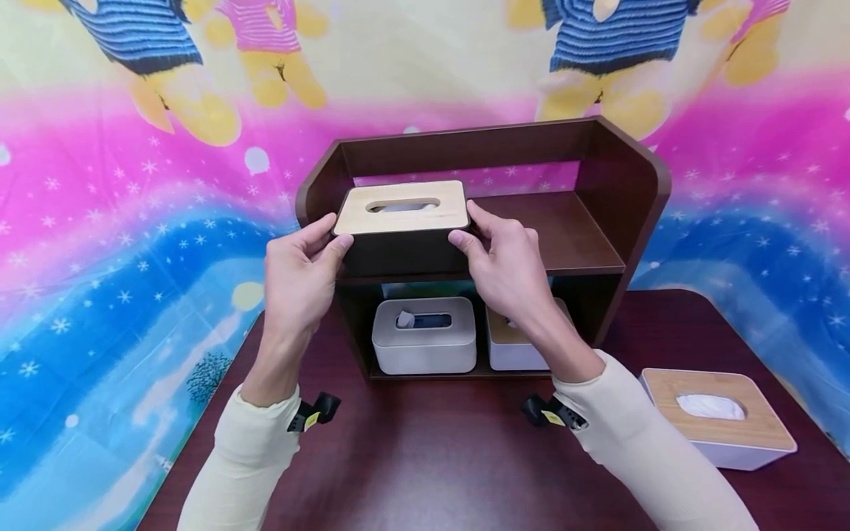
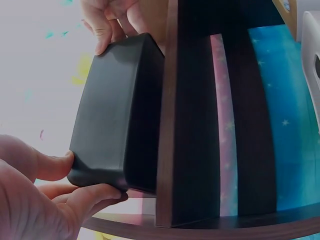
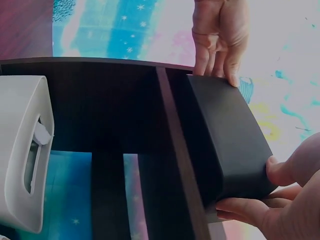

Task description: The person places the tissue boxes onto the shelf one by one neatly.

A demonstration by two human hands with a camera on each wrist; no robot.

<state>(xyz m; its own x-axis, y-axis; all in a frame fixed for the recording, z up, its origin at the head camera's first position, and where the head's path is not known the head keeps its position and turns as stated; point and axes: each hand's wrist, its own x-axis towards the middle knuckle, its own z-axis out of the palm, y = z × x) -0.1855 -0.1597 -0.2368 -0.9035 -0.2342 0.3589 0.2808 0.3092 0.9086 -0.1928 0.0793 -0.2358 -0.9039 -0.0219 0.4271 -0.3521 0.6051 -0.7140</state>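
A black tissue box (image 1: 405, 254) with a light wooden lid is at the left end of the upper shelf (image 1: 547, 232). My left hand (image 1: 299, 273) grips its left end, thumb at the front corner. At the opposite end my right hand (image 1: 508, 262) holds it the same way. Both wrist views show the black box (image 2: 107, 110) (image 3: 227, 130) at a slant to the shelf board, close to its front edge. Whether its base touches the board is hard to tell.
On the lower shelf sit a grey-white tissue box (image 1: 425, 354) and a wood-lidded white one (image 1: 514, 354), partly behind my right arm. Another wood-lidded tissue box (image 1: 724, 435) stands on the dark table (image 1: 425, 457) at right. A patterned cloth (image 1: 133, 184) hangs behind.
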